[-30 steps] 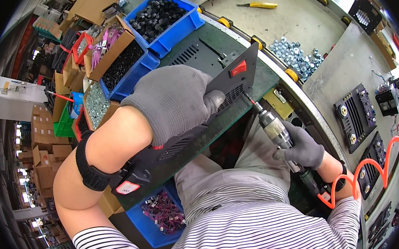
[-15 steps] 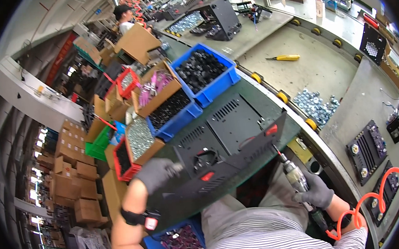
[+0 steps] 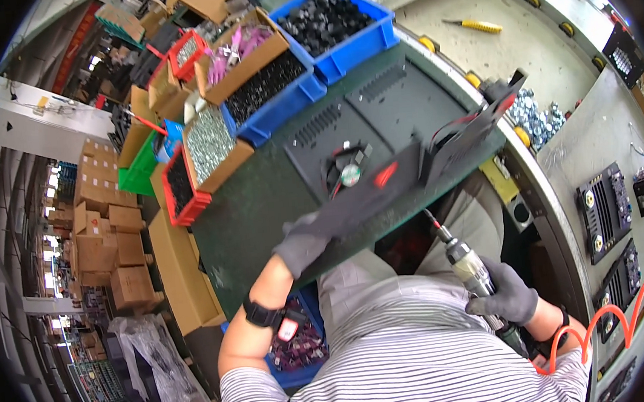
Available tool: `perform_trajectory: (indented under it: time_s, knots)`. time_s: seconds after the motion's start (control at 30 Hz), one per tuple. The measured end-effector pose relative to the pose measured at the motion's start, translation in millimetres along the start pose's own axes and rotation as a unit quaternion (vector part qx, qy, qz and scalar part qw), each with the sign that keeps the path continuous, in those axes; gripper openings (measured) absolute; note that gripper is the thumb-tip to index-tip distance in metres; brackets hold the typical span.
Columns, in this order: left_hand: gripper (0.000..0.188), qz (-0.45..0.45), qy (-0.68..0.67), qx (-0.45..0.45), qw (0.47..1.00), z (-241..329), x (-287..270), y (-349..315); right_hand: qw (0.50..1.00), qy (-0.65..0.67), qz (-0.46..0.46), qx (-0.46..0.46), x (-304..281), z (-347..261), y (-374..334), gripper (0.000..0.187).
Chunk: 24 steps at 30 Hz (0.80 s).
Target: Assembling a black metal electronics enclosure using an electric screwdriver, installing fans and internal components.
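My left hand [image 3: 300, 244], in a grey glove, grips the left end of a long black panel [image 3: 368, 206] with red spots. The panel is tilted up at the bench's near edge, and some of my fingers are hidden by it. Behind it lies a flat black metal plate [image 3: 405, 104] with vent slots. A small black fan [image 3: 346, 167] shows between plate and panel. Over my lap, my gloved right hand [image 3: 510, 297] is wrapped round an air screwdriver [image 3: 466, 264], its bit pointing up and left toward the bench. An orange coiled hose [image 3: 600, 328] runs beside that arm.
Blue bins [image 3: 356, 56] of black parts stand at the bench's far side, beside a carton of silver screws [image 3: 229, 157] and a red bin [image 3: 188, 200]. A roller track [image 3: 471, 80] borders the right. Below my left arm sits a blue bin of purple parts [image 3: 301, 351].
My left hand has moved right and taken hold of the black panel, which now tilts up. The right hand still holds the air screwdriver. The whole view has shifted.
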<state>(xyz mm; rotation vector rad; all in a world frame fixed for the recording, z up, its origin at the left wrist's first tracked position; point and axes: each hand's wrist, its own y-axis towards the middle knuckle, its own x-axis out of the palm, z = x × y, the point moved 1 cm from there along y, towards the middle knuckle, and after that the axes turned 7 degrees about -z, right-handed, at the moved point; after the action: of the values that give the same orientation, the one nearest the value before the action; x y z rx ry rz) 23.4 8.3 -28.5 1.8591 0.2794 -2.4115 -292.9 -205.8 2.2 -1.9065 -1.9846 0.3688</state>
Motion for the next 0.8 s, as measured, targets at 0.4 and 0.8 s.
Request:
perform_trajectory:
  time_s: [0.4,0.8]
  knots:
    - [0.028,0.129,-0.855,-0.252,0.435,22.5,-12.4,-27.2,0.982,-0.134,-0.123,-0.043,35.2,-49.9,45.3,0.073]
    - [0.036,0.140,-0.895,-0.161,0.392,21.6,-5.5,-65.0,0.971,-0.147,-0.180,-0.048,73.6,-80.9,97.3,0.073]
